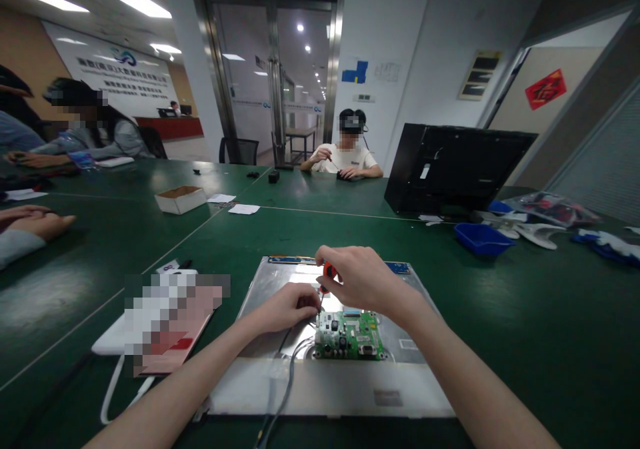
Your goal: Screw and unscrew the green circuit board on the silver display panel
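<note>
A green circuit board (pixel 349 335) lies on a silvery metal panel (pixel 330 389) in front of me. My right hand (pixel 357 275) is closed round the red and black handle of a screwdriver (pixel 330 277), whose thin shaft points down at the board's upper left corner. Beside that corner, my left hand (pixel 294 305) has its fingers pressed together near the screwdriver's tip; what they hold, if anything, is too small to tell. Dark cables (pixel 291 375) run from the board's left side over the panel's near edge.
Left of the panel lie a white device (pixel 113 335) with a cable and a pinkish flat item (pixel 207 312). An open box (pixel 181 199), a blue tray (pixel 483 239) and a black monitor (pixel 455 169) stand farther off. Other people sit across and at the left.
</note>
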Motion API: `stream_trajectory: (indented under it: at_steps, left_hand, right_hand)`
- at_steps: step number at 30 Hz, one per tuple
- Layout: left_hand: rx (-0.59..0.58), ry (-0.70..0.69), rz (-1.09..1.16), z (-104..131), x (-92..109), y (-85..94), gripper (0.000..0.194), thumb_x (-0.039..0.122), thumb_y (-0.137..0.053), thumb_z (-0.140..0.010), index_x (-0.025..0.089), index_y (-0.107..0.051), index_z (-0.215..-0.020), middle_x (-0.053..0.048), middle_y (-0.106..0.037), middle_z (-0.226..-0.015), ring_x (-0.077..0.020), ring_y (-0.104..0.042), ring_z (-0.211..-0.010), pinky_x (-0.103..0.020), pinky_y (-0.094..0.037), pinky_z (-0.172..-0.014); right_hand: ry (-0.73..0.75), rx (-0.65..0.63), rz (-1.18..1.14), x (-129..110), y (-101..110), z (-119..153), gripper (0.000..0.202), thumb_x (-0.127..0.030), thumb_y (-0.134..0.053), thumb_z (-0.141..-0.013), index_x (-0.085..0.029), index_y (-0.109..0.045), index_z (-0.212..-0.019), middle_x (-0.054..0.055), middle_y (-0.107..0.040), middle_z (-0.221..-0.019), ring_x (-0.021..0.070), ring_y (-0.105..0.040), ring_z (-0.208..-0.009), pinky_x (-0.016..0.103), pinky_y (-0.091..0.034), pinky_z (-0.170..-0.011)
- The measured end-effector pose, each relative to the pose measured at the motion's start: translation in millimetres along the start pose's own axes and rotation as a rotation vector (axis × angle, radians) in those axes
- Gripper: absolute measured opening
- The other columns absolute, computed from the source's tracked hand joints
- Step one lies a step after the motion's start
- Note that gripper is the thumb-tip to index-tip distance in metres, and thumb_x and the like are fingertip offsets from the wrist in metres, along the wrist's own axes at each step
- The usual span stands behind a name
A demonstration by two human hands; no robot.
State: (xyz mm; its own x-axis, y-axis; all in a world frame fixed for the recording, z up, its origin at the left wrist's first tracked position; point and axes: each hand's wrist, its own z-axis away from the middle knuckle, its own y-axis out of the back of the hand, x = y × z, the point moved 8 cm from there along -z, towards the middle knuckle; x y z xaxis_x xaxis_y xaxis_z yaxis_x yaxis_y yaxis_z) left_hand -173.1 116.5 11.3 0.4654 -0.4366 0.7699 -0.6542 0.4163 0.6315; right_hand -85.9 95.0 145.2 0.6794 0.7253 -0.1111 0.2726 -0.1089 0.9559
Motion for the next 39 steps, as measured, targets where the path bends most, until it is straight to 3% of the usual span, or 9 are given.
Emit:
stream_trajectory:
  at_steps: [6,11,15,20,26,39]
  left_hand:
    - [-0.011,0.015,0.000,0,1,0.2,0.009,0.017,-0.056,-0.080,0.015,-0.063,-0.085,0.000,-0.060,-0.072,-0.0137,-0.054,-0.066,-0.023,-0.041,-0.061]
    - [0.004,-0.012,0.026,0,0,-0.8,0.009,0.013,-0.055,-0.078,0.015,-0.062,-0.083,-0.001,-0.061,-0.074,-0.0139,-0.054,-0.068,-0.024,-0.041,-0.063]
    - [0.003,-0.014,0.046,0,-3,-2.1,0.011,0.013,-0.054,-0.079,0.015,-0.062,-0.085,0.000,-0.060,-0.073,-0.0133,-0.053,-0.067,-0.023,-0.041,-0.062]
    - [0.005,-0.009,0.029,1,-1,-0.5,0.009,0.013,-0.055,-0.079,0.015,-0.063,-0.084,0.001,-0.059,-0.070,-0.0128,-0.052,-0.064,-0.022,-0.039,-0.060]
    - [-0.011,-0.024,0.033,1,1,-1.2,0.010,0.012,-0.054,-0.079,0.015,-0.063,-0.083,-0.001,-0.062,-0.075,-0.0141,-0.055,-0.068,-0.024,-0.041,-0.064]
    - [0.010,0.003,0.013,0,-2,-0.7,0.008,0.015,-0.055,-0.078,0.015,-0.062,-0.083,0.001,-0.057,-0.071,-0.0128,-0.050,-0.065,-0.023,-0.038,-0.060]
  right_hand:
    - [-0.044,0.017,0.157,9,-3,-4,0.023,-0.046,-0.053,-0.085,-0.022,-0.053,-0.088,0.000,-0.065,-0.068,0.0134,-0.053,-0.058,0.027,-0.018,-0.051]
    - [0.035,0.006,-0.033,0,2,1,0.020,-0.031,-0.057,-0.081,-0.021,-0.049,-0.096,0.002,-0.064,-0.086,0.0128,-0.054,-0.068,0.026,-0.024,-0.053]
    - [0.076,-0.032,-0.154,-3,1,3,0.020,-0.015,-0.052,-0.075,-0.019,-0.047,-0.095,0.001,-0.062,-0.087,0.0108,-0.051,-0.067,0.025,-0.025,-0.053]
    - [0.003,0.013,-0.033,5,2,-1,0.015,-0.023,-0.054,-0.080,-0.020,-0.048,-0.093,0.000,-0.063,-0.083,0.0117,-0.050,-0.065,0.026,-0.022,-0.053]
    - [0.015,0.004,0.053,0,-1,-2,0.015,-0.035,-0.055,-0.084,-0.021,-0.049,-0.087,-0.001,-0.064,-0.073,0.0121,-0.052,-0.060,0.026,-0.019,-0.050]
    - [-0.006,0.039,0.006,0,-4,-1,0.014,-0.019,-0.049,-0.078,-0.020,-0.048,-0.092,0.001,-0.065,-0.081,0.0113,-0.051,-0.063,0.027,-0.018,-0.051]
